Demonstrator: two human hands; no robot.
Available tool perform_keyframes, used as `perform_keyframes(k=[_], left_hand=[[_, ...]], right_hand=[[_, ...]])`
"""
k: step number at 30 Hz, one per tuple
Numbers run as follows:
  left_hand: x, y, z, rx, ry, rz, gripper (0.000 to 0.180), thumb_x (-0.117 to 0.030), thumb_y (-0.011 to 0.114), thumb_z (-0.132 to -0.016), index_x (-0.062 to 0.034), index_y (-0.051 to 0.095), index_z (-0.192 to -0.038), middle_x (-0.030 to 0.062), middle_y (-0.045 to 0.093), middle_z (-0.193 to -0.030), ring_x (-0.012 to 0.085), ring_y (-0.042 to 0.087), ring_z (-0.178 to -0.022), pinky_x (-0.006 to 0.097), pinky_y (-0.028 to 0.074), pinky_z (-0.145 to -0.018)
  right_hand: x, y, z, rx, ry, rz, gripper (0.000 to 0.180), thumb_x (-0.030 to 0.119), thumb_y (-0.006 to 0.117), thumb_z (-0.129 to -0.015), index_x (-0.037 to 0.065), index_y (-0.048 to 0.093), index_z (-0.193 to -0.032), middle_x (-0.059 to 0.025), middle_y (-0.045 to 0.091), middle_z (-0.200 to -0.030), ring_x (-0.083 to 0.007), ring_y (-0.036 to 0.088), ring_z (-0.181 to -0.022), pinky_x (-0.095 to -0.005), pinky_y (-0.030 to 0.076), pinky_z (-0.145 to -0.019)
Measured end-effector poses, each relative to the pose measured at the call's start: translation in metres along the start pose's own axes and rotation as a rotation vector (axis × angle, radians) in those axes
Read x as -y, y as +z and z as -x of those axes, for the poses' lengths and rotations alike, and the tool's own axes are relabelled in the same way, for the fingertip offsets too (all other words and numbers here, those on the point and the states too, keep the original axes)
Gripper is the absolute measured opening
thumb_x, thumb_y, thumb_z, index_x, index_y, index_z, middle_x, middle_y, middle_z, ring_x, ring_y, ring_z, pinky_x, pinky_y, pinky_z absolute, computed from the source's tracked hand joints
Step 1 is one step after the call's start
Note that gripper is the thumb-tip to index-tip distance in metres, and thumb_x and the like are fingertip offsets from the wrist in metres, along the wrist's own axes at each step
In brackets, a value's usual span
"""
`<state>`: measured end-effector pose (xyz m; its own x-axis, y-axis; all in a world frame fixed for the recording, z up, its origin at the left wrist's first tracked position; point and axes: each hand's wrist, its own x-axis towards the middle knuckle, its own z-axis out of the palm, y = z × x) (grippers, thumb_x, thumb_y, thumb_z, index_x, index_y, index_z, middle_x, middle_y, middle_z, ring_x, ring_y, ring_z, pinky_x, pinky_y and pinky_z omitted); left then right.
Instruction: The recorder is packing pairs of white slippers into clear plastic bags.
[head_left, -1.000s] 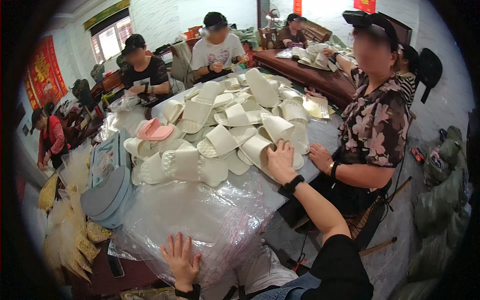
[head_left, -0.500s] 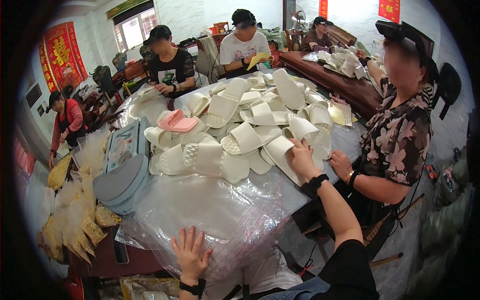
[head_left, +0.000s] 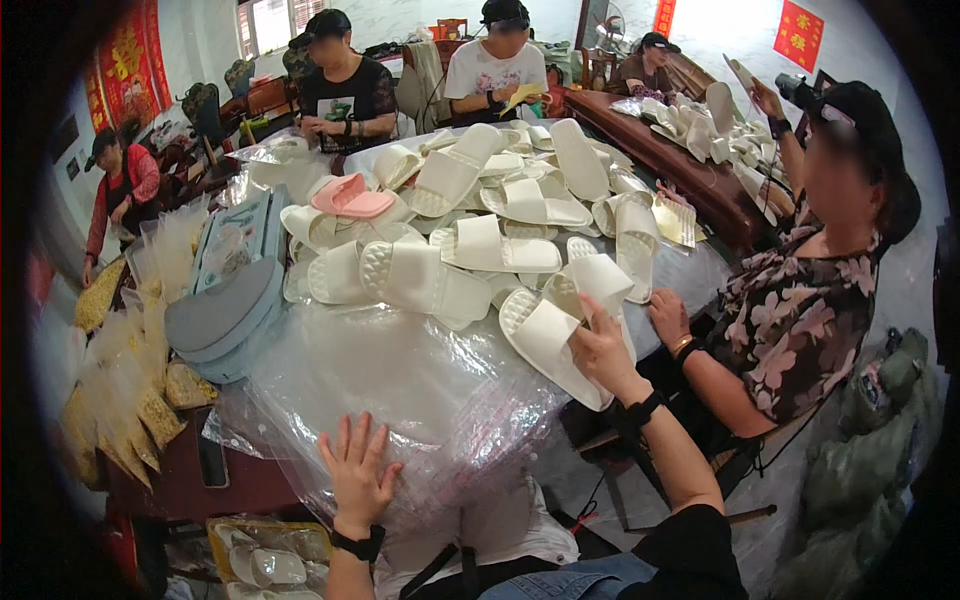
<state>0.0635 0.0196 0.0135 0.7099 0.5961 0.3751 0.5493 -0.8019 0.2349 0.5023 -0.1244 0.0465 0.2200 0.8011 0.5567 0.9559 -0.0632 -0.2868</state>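
My left hand [head_left: 360, 472] lies flat, fingers spread, on a stack of clear plastic bags [head_left: 370, 370] at the table's near edge. My right hand [head_left: 607, 355] grips a white slipper [head_left: 548, 335] at its strap, the fingers bent over the side. A second white slipper [head_left: 600, 280] lies right behind and partly under that hand; whether the fingers hold it too is hidden. Just beyond, a heap of white slippers [head_left: 400, 275] covers the table, with one pink slipper [head_left: 352, 197] on its left side.
Left of the bags stands a grey-blue plastic case [head_left: 225, 300], beside bags of yellow bits [head_left: 130, 420]. A phone [head_left: 213, 460] lies on the dark red table edge. At right, a co-worker's hand [head_left: 668, 316] rests near the heap. Several other people sit at the tables.
My right hand has pulled the slipper toward me, out from the heap's front edge. The co-worker at right has raised an arm with a slipper. My left hand stays flat on the bags.
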Motion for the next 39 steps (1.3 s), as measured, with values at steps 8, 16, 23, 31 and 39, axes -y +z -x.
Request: perform_keyframes(k=[8, 16, 23, 31, 39], left_hand=[[-0.003, 0.0, -0.001, -0.014, -0.01, -0.007, 0.06, -0.042, 0.067, -0.091, -0.0167, 0.058, -0.145, 0.0104, 0.045, -0.16, 0.0372, 0.03, -0.153, 0.065, 0.014, -0.121], [-0.003, 0.001, 0.001, -0.025, -0.026, -0.008, 0.061, -0.043, 0.068, -0.091, -0.0167, 0.058, -0.145, 0.0104, 0.045, -0.16, 0.037, 0.03, -0.153, 0.064, 0.012, -0.123], [-0.004, -0.001, 0.0, -0.05, -0.024, 0.014, 0.058, -0.04, 0.07, -0.089, -0.0148, 0.061, -0.14, 0.0107, 0.047, -0.158, 0.0372, 0.031, -0.153, 0.065, 0.013, -0.122], [-0.003, 0.01, -0.002, -0.089, -0.01, 0.017, 0.058, -0.041, 0.071, -0.088, -0.0148, 0.062, -0.139, 0.0109, 0.048, -0.157, 0.0374, 0.033, -0.152, 0.065, 0.015, -0.122], [0.0, 0.002, 0.007, -0.064, -0.034, 0.029, 0.059, -0.038, 0.076, -0.086, -0.0137, 0.063, -0.138, 0.0117, 0.049, -0.155, 0.0367, 0.035, -0.15, 0.065, 0.016, -0.121]], right_hand=[[-0.015, 0.013, 0.016, -0.169, 0.22, 0.136, 0.029, -0.004, 0.065, -0.084, 0.0, 0.071, -0.113, -0.0273, 0.037, -0.148, -0.0482, 0.044, -0.135, -0.0468, 0.046, -0.109], [-0.007, 0.016, 0.014, -0.194, 0.379, 0.124, 0.022, 0.0, 0.065, -0.081, -0.003, 0.07, -0.102, -0.0281, 0.05, -0.131, -0.045, 0.053, -0.115, -0.0494, 0.045, -0.095], [-0.032, 0.041, -0.024, -0.183, 0.277, 0.071, 0.019, 0.009, 0.063, -0.084, 0.004, 0.073, -0.099, -0.0215, 0.056, -0.126, -0.0445, 0.053, -0.112, -0.0527, 0.043, -0.094], [-0.091, 0.051, -0.063, -0.171, 0.398, -0.455, 0.011, 0.006, 0.062, -0.089, -0.003, 0.067, -0.094, -0.0211, 0.056, -0.118, -0.0416, 0.054, -0.108, -0.047, 0.046, -0.092], [-0.009, 0.003, -0.038, -0.253, 0.186, -0.065, 0.013, 0.001, 0.064, -0.087, -0.003, 0.068, -0.098, -0.0187, 0.056, -0.116, -0.0402, 0.054, -0.11, -0.047, 0.043, -0.09]])
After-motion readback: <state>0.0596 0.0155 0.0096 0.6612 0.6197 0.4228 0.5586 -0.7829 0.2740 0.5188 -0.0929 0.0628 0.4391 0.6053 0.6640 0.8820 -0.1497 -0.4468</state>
